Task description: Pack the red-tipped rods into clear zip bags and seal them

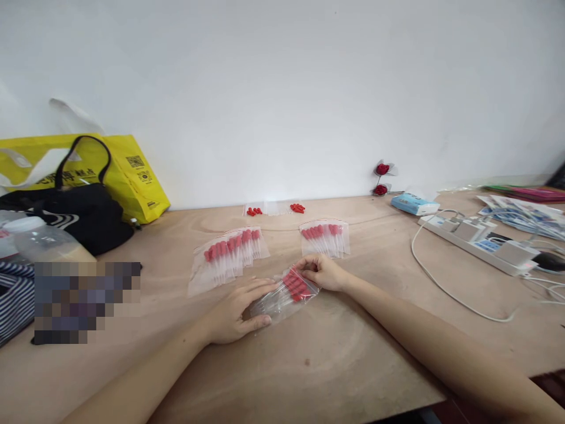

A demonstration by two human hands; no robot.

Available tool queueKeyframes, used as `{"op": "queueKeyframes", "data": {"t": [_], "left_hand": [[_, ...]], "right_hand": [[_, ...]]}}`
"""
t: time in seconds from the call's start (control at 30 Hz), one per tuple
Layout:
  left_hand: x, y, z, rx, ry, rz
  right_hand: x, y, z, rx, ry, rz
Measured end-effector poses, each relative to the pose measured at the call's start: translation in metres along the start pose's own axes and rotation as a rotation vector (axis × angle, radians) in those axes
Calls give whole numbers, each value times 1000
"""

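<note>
A clear zip bag lies on the table with several thin white sticks with red heads inside it. My right hand pinches the bag's upper right edge between thumb and fingers, beside the red heads. Across the bag's lower left end rests my left hand, fingers stretched out and thumb spread away from them. Two fanned groups of similar clear bags with red-headed sticks lie just beyond my hands, a wider left group and a smaller right group.
Small red pieces lie on clear bags near the wall. To the right are a tissue pack, a power strip with cables, and red artificial roses. A yellow bag, black bag and bottle stand left.
</note>
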State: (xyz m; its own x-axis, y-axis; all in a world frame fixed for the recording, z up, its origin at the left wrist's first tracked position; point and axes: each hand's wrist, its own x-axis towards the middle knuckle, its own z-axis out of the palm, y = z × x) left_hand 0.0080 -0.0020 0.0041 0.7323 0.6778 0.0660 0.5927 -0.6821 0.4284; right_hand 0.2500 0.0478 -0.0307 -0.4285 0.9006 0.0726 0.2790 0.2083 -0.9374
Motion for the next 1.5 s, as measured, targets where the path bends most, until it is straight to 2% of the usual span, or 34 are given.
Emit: {"op": "queueKeyframes", "data": {"t": [0.1,0.23,0.4,0.47,0.67,0.83,0.97,1.07,1.17,1.23,1.33,1.4,1.5], "left_hand": [[0,-2,1,9,-34,3],[0,-4,1,19,-33,26],[1,-7,2,28,-19,44],[1,-8,3,35,-21,42],[1,-12,5,63,-17,89],[0,-14,6,90,-12,135],[1,-12,8,123,47,172],[2,-14,11,181,167,195],[3,-19,15,224,271,206],[3,-21,17,234,289,200],[3,-23,18,231,289,195],[3,-23,19,227,297,192],[3,-22,19,219,312,179]], "right_hand": [[1,0,-2,-16,47,27],[2,-2,-3,-109,-24,57],[-2,-7,-4,-303,198,151],[-4,-7,-6,-311,226,187],[-7,-1,-10,-82,175,59],[0,4,-9,13,145,168],[-2,-2,-10,108,107,214],[-7,-9,-10,208,192,289],[-11,-11,-12,362,380,331],[-11,-10,-14,432,489,344],[-12,-9,-16,488,587,359],[-14,-11,-15,527,625,368],[-18,-15,-11,540,561,394]]}}
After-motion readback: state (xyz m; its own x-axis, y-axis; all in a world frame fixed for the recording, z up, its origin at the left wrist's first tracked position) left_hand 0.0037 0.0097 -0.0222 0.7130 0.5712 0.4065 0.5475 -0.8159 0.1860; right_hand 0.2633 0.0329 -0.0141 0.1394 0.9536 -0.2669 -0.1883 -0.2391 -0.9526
